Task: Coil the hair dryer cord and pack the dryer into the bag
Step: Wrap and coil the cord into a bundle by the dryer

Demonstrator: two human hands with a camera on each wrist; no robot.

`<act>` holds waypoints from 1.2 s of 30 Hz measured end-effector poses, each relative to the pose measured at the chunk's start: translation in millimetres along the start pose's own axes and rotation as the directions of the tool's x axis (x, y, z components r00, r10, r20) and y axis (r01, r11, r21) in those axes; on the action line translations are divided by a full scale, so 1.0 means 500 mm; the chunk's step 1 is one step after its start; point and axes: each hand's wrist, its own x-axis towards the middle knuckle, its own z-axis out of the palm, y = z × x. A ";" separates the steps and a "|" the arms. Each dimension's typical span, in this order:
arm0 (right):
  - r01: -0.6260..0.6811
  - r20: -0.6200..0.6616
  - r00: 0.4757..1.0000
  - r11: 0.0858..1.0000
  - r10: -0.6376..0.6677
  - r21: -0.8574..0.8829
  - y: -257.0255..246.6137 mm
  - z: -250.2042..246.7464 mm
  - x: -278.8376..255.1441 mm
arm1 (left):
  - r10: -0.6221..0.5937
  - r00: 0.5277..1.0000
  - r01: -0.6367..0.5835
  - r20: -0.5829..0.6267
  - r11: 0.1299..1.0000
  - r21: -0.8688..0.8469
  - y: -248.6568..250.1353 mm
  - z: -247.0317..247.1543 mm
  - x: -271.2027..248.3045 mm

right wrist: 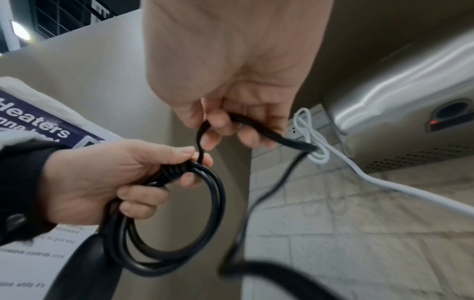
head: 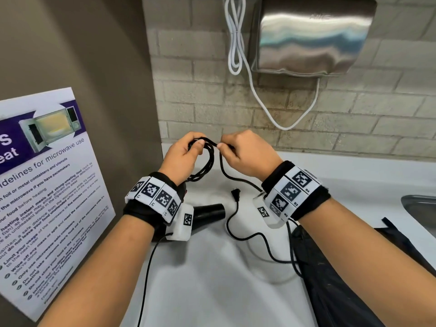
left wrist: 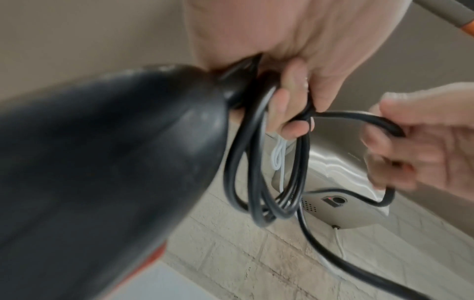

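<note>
Head view showed the coiling step under way above the white table (head: 212,267), with several loops gathered and a long tail of cord (head: 238,234) not yet wound, snaking across the table to the plug (head: 236,194).

To do this step well, each new loop should probably match those already gathered, laid flat against them rather than crossed over. A slight roll of the cord between thumb and finger would likely let the twist run out toward the free plug end, so the bundle does not kink. The feeding grip should stay light enough for the cord to slide, the holding grip firm enough that no loop slips free.

The left hand (head: 182,156) was curled closed around the coil (right wrist: 179,223), fingers wrapped over the bunched top of the loops and thumb pressed on them. The hair dryer (head: 208,212) hung directly below that hand by its cord; in the left wrist view its black body sat right against the coil. Whether the nozzle touched the table could not be told.

The right hand (head: 245,152), just beside the coil, pinched the free run of cord between thumb and fingertips, the other fingers loosely curled. From that pinch the cord ran a short way across to the coil and dropped away on the other side toward the table.

The bag (head: 335,279), dark and slack, lay on the table on the far side of the loose cord from the coil, under the right forearm.
</note>
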 end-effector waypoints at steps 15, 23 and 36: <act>-0.049 0.025 0.999 0.913 0.042 0.404 -0.042 0.093 -0.048 | -0.244 0.969 0.232 -0.030 0.948 -0.221 0.021 0.008 0.005; -0.092 0.032 0.996 0.887 0.086 0.454 -0.036 0.120 -0.057 | -0.226 0.974 0.212 -0.028 0.946 -0.244 0.025 0.011 -0.002; -0.003 -0.274 0.919 0.699 0.284 0.715 0.013 0.020 -0.072 | -0.082 0.993 0.078 -0.090 0.996 -0.054 0.011 0.020 -0.001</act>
